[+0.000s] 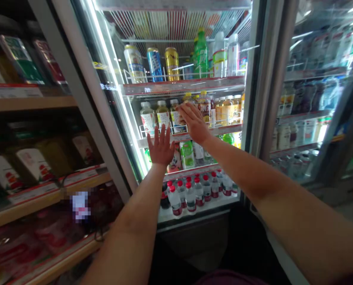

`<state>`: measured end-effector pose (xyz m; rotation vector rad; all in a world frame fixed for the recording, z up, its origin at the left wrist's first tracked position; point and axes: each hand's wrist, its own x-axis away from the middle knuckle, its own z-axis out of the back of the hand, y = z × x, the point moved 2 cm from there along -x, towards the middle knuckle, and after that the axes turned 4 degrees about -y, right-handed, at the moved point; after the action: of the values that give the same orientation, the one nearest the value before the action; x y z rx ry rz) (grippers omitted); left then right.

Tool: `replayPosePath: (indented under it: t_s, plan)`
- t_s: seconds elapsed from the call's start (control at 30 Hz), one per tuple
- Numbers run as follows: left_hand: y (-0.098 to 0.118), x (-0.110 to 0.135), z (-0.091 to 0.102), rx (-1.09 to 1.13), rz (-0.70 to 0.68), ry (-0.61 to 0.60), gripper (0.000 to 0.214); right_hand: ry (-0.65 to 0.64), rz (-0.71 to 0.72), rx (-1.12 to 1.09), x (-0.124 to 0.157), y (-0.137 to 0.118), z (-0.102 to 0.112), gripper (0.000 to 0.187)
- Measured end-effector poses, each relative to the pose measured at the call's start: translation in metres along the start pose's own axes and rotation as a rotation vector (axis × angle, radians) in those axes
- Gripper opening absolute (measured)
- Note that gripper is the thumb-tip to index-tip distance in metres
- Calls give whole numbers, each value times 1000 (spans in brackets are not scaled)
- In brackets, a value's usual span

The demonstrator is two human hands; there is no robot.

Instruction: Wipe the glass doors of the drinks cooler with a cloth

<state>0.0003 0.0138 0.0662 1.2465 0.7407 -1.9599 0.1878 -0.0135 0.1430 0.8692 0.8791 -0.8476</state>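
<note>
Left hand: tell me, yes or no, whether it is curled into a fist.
No, the left hand is open, with its fingers extended and spread apart.

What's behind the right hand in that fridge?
Behind the right hand, a yellow-capped bottle and, further left, another bottle partly show. Whatever the hand fully covers can't be seen.

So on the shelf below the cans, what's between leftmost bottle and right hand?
Two bottles in the head view, one partly behind the right hand.
</note>
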Motion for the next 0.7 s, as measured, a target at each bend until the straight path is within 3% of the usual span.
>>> replayPosePath:
  t_s: [0.1,0.17,0.3,0.4,0.57,0.63,0.7]
  plan:
    - [-1,0,-1,4,-2,8,60,-86,136,-4,2,-4,0,63]
    - [-1,0,-1,-2,-7,19,60,-94,150,-5,-5,0,2,62]
    - [-1,0,-1,-11,-16,27,61,40,-60,-3,-21,15,4,61]
    - [-1,0,-1,-1,-8,12,61,17,-85,-1,-3,9,1,61]
    - [-1,-1,-1,36,13,-3,61,-237,177,-7,43,-10,2,60]
    - [-1,-1,-1,31,7,3,61,-237,184,-12,42,-8,4,58]
    - [-1,-1,-2,20,-5,12,62,-155,105,-18,33,-2,5,57]
